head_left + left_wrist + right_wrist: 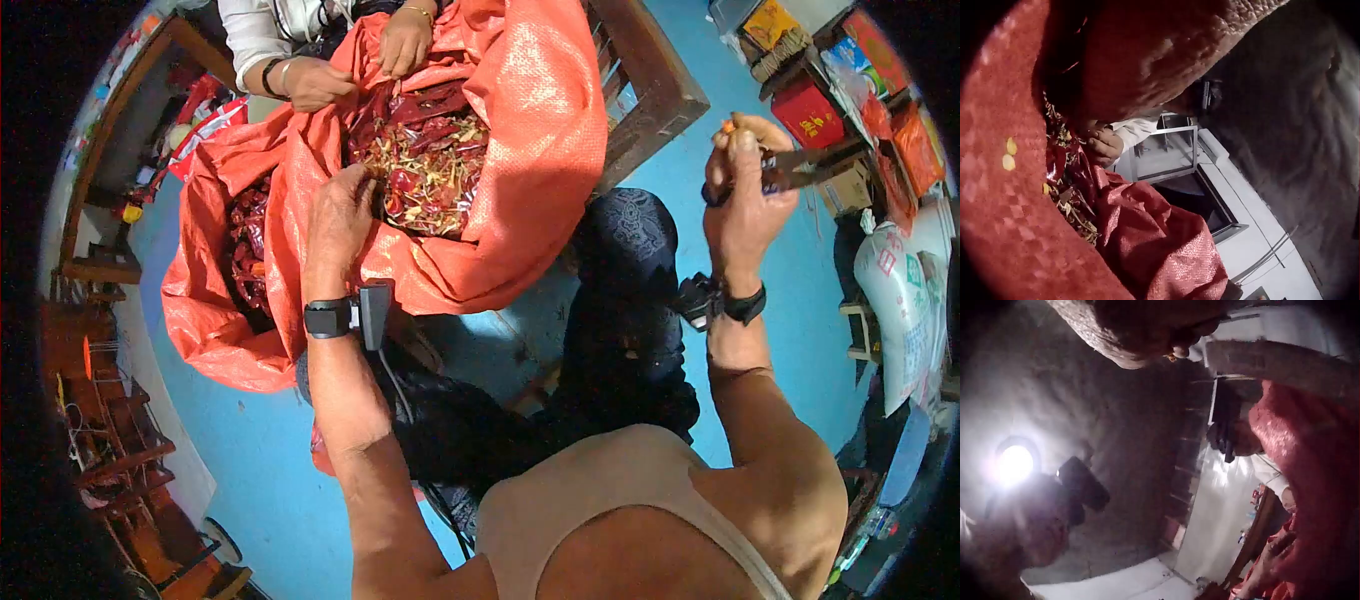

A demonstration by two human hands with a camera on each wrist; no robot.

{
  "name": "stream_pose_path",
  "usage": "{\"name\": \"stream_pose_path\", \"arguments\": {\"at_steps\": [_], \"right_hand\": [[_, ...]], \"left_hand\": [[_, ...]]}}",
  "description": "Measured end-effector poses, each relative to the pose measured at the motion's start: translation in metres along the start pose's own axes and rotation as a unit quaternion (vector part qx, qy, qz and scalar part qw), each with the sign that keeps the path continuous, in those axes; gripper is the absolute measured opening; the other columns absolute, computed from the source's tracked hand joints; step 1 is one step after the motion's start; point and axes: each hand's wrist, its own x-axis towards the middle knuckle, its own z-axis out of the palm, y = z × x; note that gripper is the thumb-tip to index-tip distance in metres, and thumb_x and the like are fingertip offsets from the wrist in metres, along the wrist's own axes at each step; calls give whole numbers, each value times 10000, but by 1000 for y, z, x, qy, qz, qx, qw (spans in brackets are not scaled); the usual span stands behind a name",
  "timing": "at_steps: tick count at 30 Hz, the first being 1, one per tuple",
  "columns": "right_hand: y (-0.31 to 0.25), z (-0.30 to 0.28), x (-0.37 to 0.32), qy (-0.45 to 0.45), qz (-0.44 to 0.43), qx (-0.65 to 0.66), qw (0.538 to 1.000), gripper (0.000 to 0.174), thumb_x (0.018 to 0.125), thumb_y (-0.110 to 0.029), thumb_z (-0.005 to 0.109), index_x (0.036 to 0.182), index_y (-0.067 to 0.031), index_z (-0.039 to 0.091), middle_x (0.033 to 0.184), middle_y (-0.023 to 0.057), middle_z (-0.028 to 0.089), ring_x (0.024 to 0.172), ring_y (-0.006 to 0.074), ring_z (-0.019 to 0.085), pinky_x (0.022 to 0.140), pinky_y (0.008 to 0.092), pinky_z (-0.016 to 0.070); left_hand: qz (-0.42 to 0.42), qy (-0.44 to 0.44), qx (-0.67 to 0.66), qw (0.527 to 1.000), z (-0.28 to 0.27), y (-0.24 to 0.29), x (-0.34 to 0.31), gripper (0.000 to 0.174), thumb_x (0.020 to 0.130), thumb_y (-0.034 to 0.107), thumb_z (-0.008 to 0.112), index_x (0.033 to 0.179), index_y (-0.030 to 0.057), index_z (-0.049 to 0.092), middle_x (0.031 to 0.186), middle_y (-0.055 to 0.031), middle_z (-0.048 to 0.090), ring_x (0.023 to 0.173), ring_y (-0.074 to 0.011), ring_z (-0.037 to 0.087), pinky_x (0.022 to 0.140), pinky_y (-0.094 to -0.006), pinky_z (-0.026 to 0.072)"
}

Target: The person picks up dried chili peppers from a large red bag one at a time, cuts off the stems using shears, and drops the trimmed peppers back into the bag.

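An orange woven sack (540, 130) stands open before me, with dark red dried chillies (430, 105) and pale stems and bits (435, 175) inside. My left hand (340, 215) reaches over its near rim, fingertips at the chillies; what they may hold is hidden. In the left wrist view that hand (1166, 56) looms large above the sack wall (1016, 206). Off to the right, my raised right hand (745, 195) grips dark-handled scissors (785, 172), their blades toward the right. A small orange piece (729, 126) shows at its thumb and fingertips.
Another person's hands (318, 84) work at the sack's far rim. A second orange sack opening (250, 250) at left holds more chillies. A wooden chair (655, 90) stands behind the sack. Shelves with boxes (808, 112) and a white bag (890, 300) line the right side.
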Motion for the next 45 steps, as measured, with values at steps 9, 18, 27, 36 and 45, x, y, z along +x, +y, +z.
{"name": "stream_pose_path", "arguments": {"at_steps": [9,18,27,36,45], "right_hand": [[167,-46,74,-13,98,-348,932,168,767,-152,617,890,-38,626,761,59,624,590,130,543,555,287,445],[142,-60,59,74,195,7,978,174,836,-140,523,956,-20,563,639,-6,529,478,45,389,405,197,297],[-14,5,15,-143,-7,94,985,216,903,-191,472,928,4,562,631,1,492,491,42,396,431,193,306],[38,172,-10,-359,-190,54,912,140,853,-120,494,777,-3,505,607,55,441,551,182,480,507,315,382],[69,181,-34,-411,106,110,899,146,838,-137,545,788,1,554,644,51,588,552,111,521,526,272,420]], "left_hand": [[111,-27,65,991,18,13,4,257,732,44,589,986,29,556,876,-160,522,876,-338,508,754,-397,418],[105,-30,64,992,19,26,5,97,747,43,541,834,16,508,821,-158,508,811,-340,493,714,-418,402],[22,25,-1,999,17,15,3,196,787,36,556,976,38,507,842,-166,580,789,-353,559,678,-409,444],[-177,74,-639,745,4,22,9,228,838,7,534,1062,2,492,885,-72,593,738,-120,583,639,-204,494],[-211,64,-641,735,5,26,4,223,836,-1,523,1059,2,514,852,-51,559,749,-141,593,652,-220,499]]}}
